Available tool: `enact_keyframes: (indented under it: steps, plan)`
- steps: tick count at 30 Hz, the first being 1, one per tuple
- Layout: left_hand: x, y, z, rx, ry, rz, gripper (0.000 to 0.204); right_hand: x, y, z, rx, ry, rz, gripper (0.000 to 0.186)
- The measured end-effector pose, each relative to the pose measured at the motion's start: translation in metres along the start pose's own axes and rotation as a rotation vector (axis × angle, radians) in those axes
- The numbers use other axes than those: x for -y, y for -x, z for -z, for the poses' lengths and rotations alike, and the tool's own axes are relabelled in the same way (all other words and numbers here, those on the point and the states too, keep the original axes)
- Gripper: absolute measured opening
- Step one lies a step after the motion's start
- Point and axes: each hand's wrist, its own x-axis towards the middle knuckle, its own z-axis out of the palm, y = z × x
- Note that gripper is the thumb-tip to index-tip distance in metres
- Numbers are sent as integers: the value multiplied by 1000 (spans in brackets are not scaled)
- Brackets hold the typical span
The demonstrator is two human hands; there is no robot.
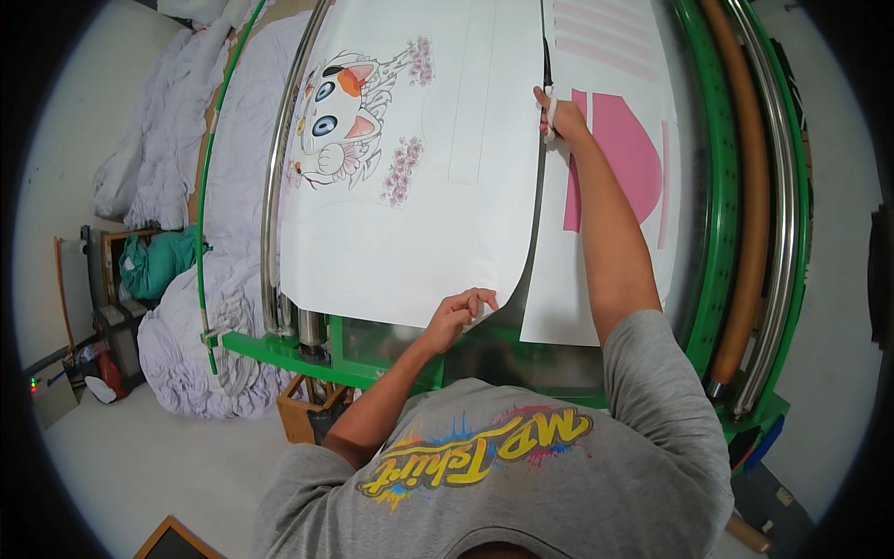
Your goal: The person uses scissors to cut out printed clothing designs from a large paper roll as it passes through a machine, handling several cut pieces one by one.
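Observation:
A wide white printed sheet lies over the green-framed machine, bearing a cat picture and pink flower prints. A long cut splits it from the near edge up to a pair of scissors with dark blades and pale handles. My right hand is closed round those handles, arm stretched far forward, blades pointing away from me. Right of the cut, a narrower strip carries pink shapes. At the near edge, my left hand pinches the lifted corner of the left-hand sheet, beside the gap.
Metal rollers flank the sheet at left, with a brown roll at right. The green frame crosses close before my body. Heaped whitish fabric and a green bundle sit at left. A wooden box stands below the frame.

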Motion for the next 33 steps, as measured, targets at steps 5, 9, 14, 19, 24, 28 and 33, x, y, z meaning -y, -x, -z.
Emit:
enact_keyframes:
  steps: [5, 9, 14, 19, 24, 28, 33]
  plan:
    - [13, 2, 5, 30, -16, 49, 4, -33, 61, 13, 67, -33, -3, 56]
    - [2, 9, -21, 78, -629, -43, 22, -86, 173, 12, 57, 85, -53, 52]
    - [17, 16, -36, 94, -1308, -191, 32, -217, 323, 12, 58, 113, -26, 44]
    - [30, 22, -37, 76, -1446, -288, 39, -257, 464, 4, 81, -19, -172, 38]
    - [40, 28, -38, 30, -1577, -399, 40, -307, 505, 10, 19, -66, -187, 56]
    - [51, 31, -36, -8, -1624, -430, 39, -336, 510, 12, -157, 257, -23, 57]
    - [51, 31, -19, 52, -1556, -380, 42, -294, 534, 10, -324, 585, -90, 68]
